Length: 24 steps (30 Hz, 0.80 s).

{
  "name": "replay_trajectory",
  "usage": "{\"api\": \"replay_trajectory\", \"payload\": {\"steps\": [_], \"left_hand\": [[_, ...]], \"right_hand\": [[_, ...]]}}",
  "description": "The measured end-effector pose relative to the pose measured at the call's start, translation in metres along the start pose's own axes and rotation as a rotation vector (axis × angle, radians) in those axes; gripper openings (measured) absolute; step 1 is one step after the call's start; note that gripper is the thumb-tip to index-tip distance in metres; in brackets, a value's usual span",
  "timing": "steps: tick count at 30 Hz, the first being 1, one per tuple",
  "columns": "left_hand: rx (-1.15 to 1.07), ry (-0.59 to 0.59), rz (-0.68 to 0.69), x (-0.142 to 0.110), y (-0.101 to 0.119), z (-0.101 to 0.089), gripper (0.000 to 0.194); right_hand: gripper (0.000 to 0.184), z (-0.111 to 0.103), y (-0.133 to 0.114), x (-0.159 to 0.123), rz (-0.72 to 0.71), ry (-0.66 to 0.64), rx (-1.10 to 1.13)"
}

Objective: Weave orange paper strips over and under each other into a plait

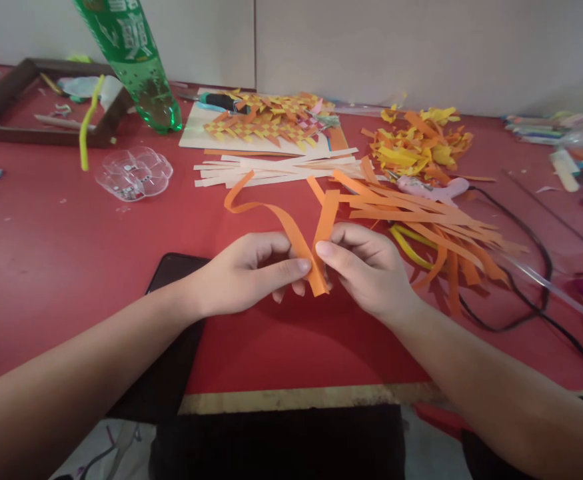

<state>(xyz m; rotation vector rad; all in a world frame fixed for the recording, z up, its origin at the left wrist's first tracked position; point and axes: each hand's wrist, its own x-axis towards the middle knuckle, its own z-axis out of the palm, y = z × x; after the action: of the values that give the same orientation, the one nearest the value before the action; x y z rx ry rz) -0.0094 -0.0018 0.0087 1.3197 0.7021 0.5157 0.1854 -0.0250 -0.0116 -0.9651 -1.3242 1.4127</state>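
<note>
An orange paper strip (292, 230) is pinched between my left hand (251, 270), its long end curling up and away to the left. My right hand (366, 270) pinches an orange strip piece (327, 217) that stands up at a slant. The two pieces meet in a V between my thumbs, with the point facing me; I cannot tell whether they are one folded strip or two. Some fingertips are hidden behind the paper. Just beyond my right hand lies a loose pile of orange strips (436, 220), and past both hands are pale strips (271, 170).
At the back, woven orange and yellow paper pieces (266, 123) lie beside scraps (421, 143). A pink glue gun (431, 190) trails a black cord (536, 240). Left are a green bottle (141, 73), clear palette (134, 175), wooden frame (21, 135) and black phone-like slab (178, 267).
</note>
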Motion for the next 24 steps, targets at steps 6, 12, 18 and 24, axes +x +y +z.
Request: {"api": "replay_trajectory", "payload": {"steps": [6,12,18,24], "left_hand": [[0.068,0.033,0.022,-0.0005,-0.0034,-0.0024,0.028],[0.068,0.046,0.037,-0.0017,-0.0016,-0.0035,0.027],[0.015,0.055,0.042,0.0003,0.0006,-0.0020,0.022],[-0.012,-0.065,0.019,-0.0005,0.0026,0.0021,0.012]], "right_hand": [[0.026,-0.0009,0.0000,-0.0018,0.072,-0.061,0.013],[0.025,0.0012,-0.0024,-0.0014,0.026,-0.036,-0.036],[0.026,0.0006,-0.0011,-0.0012,-0.016,-0.002,-0.023],[0.019,-0.0018,0.0011,-0.0010,0.001,-0.021,0.041]]}}
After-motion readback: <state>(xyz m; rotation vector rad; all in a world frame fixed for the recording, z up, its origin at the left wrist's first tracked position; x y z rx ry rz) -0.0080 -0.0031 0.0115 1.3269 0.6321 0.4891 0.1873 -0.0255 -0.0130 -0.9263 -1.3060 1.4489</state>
